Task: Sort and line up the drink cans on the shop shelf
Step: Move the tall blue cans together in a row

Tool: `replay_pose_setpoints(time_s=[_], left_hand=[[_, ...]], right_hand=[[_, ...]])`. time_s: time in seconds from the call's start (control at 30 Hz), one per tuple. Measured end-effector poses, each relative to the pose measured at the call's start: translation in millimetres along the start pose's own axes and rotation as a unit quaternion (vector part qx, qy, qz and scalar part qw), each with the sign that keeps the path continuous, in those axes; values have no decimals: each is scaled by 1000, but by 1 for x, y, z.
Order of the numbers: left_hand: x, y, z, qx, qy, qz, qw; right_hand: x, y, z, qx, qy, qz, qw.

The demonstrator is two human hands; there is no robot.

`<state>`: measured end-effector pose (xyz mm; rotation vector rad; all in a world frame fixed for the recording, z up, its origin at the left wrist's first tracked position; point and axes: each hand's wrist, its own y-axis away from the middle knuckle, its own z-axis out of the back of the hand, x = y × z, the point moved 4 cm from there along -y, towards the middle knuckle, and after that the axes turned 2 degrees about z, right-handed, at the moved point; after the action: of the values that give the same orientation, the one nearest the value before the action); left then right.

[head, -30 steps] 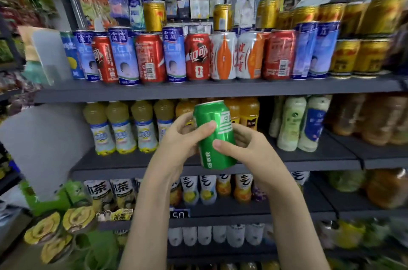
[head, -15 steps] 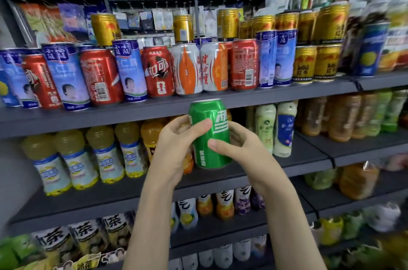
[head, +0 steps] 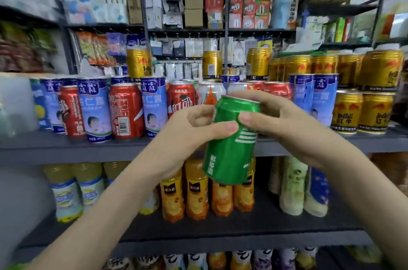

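Green can (head: 231, 141) leans right, in the air in front of the grey shelf (head: 77, 148). The left hand (head: 187, 135) and the right hand (head: 284, 124) both hold it, fingers curled round its top half. Behind stand red cans (head: 125, 110), blue cans (head: 95, 110) and gold cans (head: 348, 113).

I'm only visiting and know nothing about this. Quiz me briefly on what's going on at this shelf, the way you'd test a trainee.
1. True or false: the green can stands on the can shelf.
2. How many hands grip the green can? A) none B) one C) two
3. Fill in: the stacked cans at the right end of the can shelf are ___ in colour.

Key
1. False: it is held tilted in the air in front of the shelf.
2. C: the left hand and the right hand both grip it.
3. Gold.
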<state>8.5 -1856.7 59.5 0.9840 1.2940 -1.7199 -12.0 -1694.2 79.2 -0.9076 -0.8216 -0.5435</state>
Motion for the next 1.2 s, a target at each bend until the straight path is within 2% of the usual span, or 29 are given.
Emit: replay_pose_setpoints(time_s=[0.13,0.23,0.4,0.5,0.67,0.83,1.2], left_hand=[[-23,-9,6,1,-66,-7,998],[-50,-18,21,-21,-172,-32,984],[-93,-34,86,-155,-354,-90,918],[-106,-41,119,-177,-424,-84,884],[-100,-61,150,-144,-512,-35,846],[-89,-86,165,-117,-525,-34,843],[-53,-131,179,-19,-566,18,824]], right_hand=[[23,-29,15,66,25,-5,997],[46,-53,20,87,32,18,996],[75,-118,30,38,39,47,997],[73,-166,29,-6,55,45,997],[50,-233,27,-71,90,26,993],[27,-275,35,-121,129,15,984],[-10,-319,13,-112,158,-46,980]])
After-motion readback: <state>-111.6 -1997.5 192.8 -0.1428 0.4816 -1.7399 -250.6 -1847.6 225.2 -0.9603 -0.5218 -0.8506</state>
